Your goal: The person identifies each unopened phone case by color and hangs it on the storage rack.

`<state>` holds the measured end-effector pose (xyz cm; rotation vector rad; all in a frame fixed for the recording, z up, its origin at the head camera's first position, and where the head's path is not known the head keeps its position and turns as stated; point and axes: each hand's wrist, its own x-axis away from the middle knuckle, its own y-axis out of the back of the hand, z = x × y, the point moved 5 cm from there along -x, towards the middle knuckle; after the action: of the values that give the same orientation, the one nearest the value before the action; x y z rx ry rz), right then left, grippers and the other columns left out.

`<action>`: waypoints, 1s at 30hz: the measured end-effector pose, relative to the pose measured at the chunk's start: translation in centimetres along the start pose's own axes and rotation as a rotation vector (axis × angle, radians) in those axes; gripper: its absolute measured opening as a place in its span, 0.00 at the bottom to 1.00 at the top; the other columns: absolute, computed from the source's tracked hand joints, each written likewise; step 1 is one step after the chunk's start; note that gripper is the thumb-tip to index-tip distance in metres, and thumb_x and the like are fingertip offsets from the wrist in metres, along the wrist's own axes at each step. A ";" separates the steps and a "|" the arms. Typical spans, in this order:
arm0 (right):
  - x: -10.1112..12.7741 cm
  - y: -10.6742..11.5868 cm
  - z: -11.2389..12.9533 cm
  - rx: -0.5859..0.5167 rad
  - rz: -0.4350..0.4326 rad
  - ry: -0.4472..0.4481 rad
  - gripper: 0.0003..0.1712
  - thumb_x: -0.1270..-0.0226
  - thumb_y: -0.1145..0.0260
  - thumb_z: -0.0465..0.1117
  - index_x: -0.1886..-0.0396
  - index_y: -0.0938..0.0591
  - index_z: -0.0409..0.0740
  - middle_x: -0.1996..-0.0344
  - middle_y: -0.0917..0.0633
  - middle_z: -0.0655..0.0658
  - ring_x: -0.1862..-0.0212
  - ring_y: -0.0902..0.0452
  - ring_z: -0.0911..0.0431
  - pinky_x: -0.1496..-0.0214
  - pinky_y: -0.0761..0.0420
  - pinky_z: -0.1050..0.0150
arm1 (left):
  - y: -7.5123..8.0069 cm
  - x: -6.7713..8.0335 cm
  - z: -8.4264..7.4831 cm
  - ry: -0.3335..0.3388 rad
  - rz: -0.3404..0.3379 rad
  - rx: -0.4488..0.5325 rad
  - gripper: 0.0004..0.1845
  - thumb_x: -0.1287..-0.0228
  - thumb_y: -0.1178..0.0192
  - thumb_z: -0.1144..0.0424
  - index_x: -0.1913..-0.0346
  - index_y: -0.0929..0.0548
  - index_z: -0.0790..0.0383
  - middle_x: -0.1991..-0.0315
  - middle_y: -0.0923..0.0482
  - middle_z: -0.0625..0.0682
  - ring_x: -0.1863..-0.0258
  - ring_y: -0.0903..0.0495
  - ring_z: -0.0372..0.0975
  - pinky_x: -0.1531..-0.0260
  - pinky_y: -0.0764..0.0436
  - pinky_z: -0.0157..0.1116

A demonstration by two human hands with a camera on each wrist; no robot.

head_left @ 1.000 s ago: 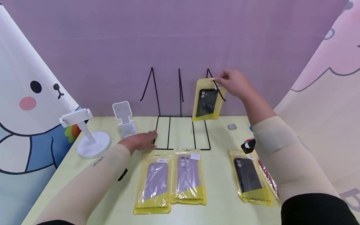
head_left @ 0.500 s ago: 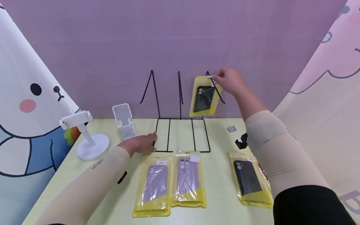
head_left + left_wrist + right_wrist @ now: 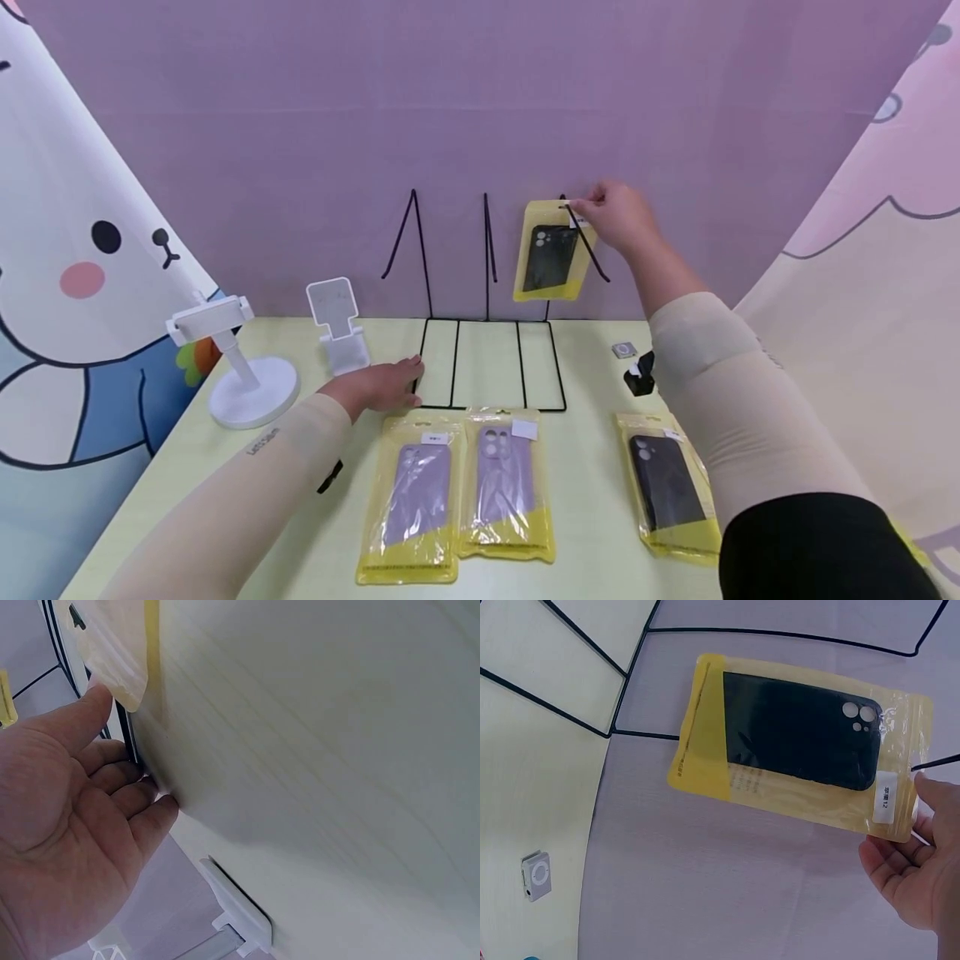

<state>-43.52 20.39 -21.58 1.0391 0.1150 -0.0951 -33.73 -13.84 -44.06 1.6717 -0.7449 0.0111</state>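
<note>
My right hand [image 3: 617, 218] pinches the top corner of a yellow-edged clear pouch [image 3: 821, 804] holding a black phone case [image 3: 799, 731]. The pouch hangs upright at the right-hand hook [image 3: 588, 242] of a black wire display rack [image 3: 486, 322]. In the right wrist view, the hook's tip [image 3: 934, 763] meets the pouch's top strip; whether it passes through the hole is unclear. My left hand [image 3: 382, 386] rests on the table with loosely bent fingers, touching the left side of the rack's base. Its palm shows in the left wrist view.
Two pouches with purple phone cases [image 3: 417, 496] [image 3: 506, 483] lie before the rack. Another pouched black case [image 3: 664, 483] lies at right, partly under my arm. Two white phone stands [image 3: 255, 392] [image 3: 341, 329] stand left. A small silver clip-on player [image 3: 623, 350] lies right of the rack.
The right hand has raised the pouch slightly and brought its top closer to the hook's tip. The left hand keeps its place at the rack's base.
</note>
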 end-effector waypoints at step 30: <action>12.6 -2.0 -10.3 0.027 0.162 0.187 0.33 0.28 0.43 0.60 0.40 0.27 0.38 0.50 0.19 0.36 0.48 0.23 0.43 0.49 0.19 0.45 | -0.1 -0.1 0.4 -0.005 -0.014 0.021 0.41 0.26 0.48 0.50 0.22 0.54 0.65 0.21 0.62 0.62 0.22 0.58 0.54 0.23 0.53 0.51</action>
<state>-31.87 27.96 -30.20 1.0793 0.1983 0.1483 -33.93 -14.13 -44.27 1.6969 -0.7394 0.0049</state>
